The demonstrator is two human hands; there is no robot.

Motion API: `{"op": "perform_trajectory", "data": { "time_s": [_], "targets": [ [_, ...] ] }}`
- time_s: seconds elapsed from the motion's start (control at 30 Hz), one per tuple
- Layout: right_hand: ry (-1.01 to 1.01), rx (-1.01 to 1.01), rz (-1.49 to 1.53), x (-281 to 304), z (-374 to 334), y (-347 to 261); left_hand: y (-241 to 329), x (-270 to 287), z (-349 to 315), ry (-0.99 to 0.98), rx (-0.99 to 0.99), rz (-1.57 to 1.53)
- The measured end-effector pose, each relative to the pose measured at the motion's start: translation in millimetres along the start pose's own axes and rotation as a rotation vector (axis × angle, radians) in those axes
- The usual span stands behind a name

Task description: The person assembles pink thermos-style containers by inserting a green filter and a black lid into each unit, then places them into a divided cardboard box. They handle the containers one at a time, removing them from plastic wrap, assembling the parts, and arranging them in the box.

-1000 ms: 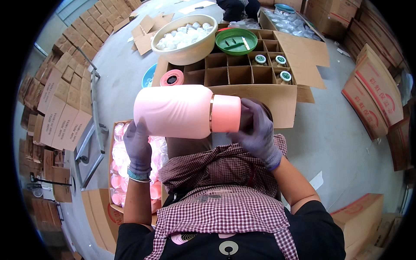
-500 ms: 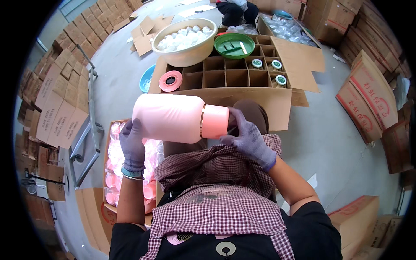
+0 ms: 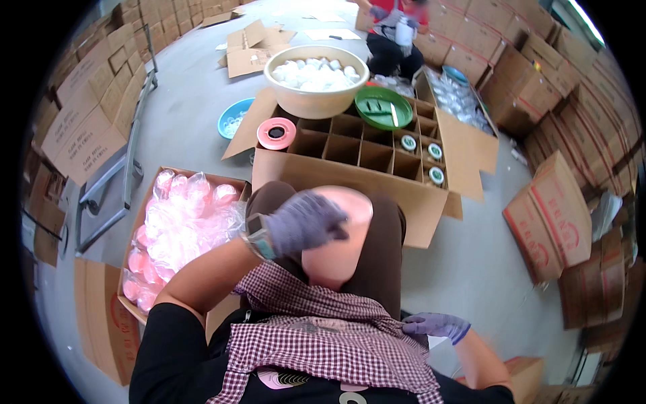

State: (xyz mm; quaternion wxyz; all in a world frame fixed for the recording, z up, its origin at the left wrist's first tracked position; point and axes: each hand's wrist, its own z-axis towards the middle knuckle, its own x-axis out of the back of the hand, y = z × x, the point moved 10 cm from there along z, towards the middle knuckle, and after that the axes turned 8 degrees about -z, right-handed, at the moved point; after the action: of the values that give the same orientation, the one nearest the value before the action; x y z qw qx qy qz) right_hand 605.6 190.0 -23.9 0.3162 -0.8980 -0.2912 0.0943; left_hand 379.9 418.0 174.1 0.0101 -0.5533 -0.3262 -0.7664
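Standing between the thighs (image 3: 387,259): pink bottle (image 3: 336,252), near the centre of the frame; which end faces up cannot be told.
Left hand (image 3: 306,222): gloved, over the bottle's upper end, fingers curled and blurred; a firm grip cannot be confirmed.
Right hand (image 3: 436,326): gloved, lower right of the frame, fingers together at the side edge of the checked apron (image 3: 330,347), apart from the bottle; whether anything is pinched cannot be told.
Bottle progress: judged partway; the bottle is out of both cartons, and the steps left on it cannot be counted.
Divided carton (image 3: 427,219): upper centre; three bottles with green-and-white caps (image 3: 434,151) stand in its right-hand compartments, seemingly finished placements.
Carton top: pink round piece (image 3: 276,138) at left, cream basin (image 3: 315,104) of white pieces behind, green tray (image 3: 383,122) to the basin's right.
Left carton (image 3: 235,183): pink pieces (image 3: 182,222) in clear wrap, apparently unhandled stock.
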Motion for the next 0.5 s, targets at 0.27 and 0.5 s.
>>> {"op": "perform_trajectory", "data": {
  "time_s": [0.27, 0.5],
  "targets": [
    [0.814, 1.027, -0.543, 58.4, 13.2, -277.3, -58.8, -18.5, 19.6, -0.128, 0.058, -0.222],
    [0.797, 1.023, -0.59, 37.5, 75.0, -303.1, -285.8, 58.5, 4.0, 0.616, 0.491, 0.293]
  ]
}}
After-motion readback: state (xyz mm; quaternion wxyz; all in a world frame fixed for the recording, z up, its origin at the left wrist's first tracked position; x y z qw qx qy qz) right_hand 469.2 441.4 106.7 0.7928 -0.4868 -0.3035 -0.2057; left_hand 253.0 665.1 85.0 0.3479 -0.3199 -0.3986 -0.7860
